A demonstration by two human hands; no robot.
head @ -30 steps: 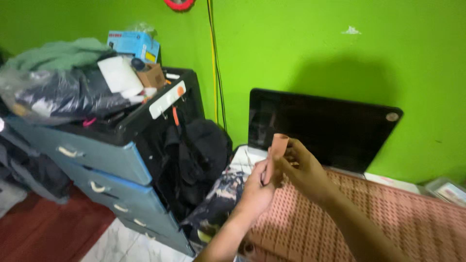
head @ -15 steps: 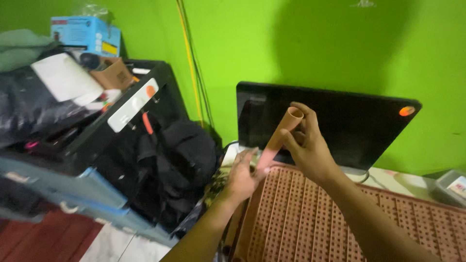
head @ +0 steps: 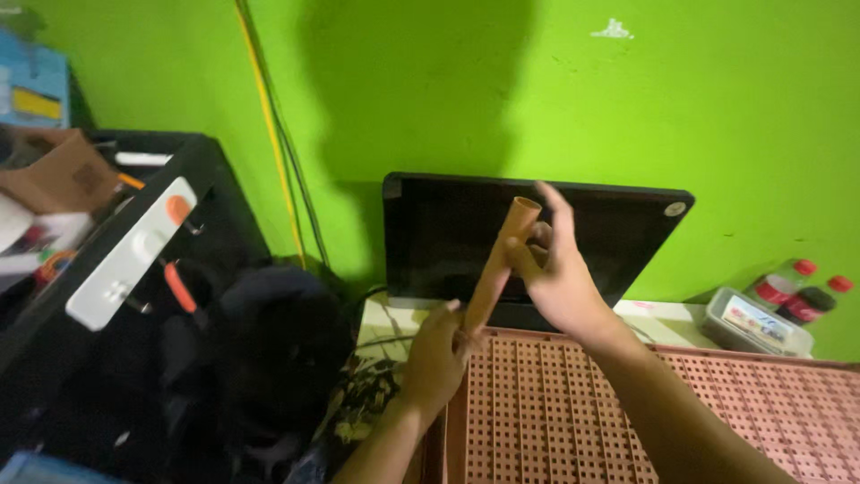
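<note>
Fingers [head: 452, 324] of the left hand [head: 434, 354] close around the brown tube's [head: 498, 264] lower end; the right hand [head: 557, 278] pinches its upper end, before the dark screen [head: 618, 224]. Keep both grips firm and the tube steady above the perforated crate [head: 573, 412].

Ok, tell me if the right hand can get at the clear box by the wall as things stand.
Probably yes. The right hand holds the top of the brown tube, so it is occupied, but nothing stands between it and the clear box on that side.
</note>
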